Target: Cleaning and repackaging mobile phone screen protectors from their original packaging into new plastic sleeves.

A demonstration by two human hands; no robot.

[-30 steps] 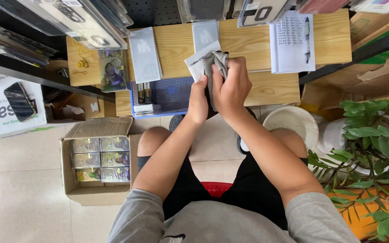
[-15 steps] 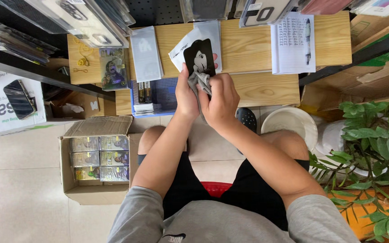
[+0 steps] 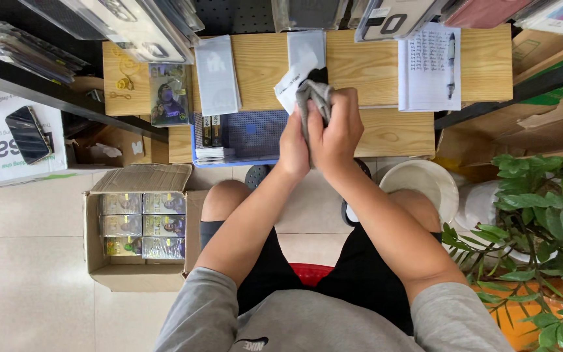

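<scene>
Comparing with half a second back, the dark phone-shaped thing that was held up flat toward the camera is now mostly buried: only a black corner of the dark slab (image 3: 320,75) is seen poking out, and a grey cloth (image 3: 312,98) has been bunched over it. So the thing looks to have gone from being inspected to being rubbed down, judging by the grip. Both hands are kept up over the wooden bench (image 3: 373,65), pressed together. The left hand (image 3: 292,146) is closed against the cloth from its side, and the right hand (image 3: 341,127) is curled shut over the top, fingers (image 3: 350,104) wrapped round cloth and slab alike. A white packet (image 3: 289,85) is seen just behind the bundle; whether it's pinched along with it or lying on the bench can't be told. Nothing else has been shifted: the blue tray (image 3: 249,133) sits at the bench edge, the lined notepad (image 3: 428,65) off to the right, the cardboard box (image 3: 139,234) of small packs down on the floor.
</scene>
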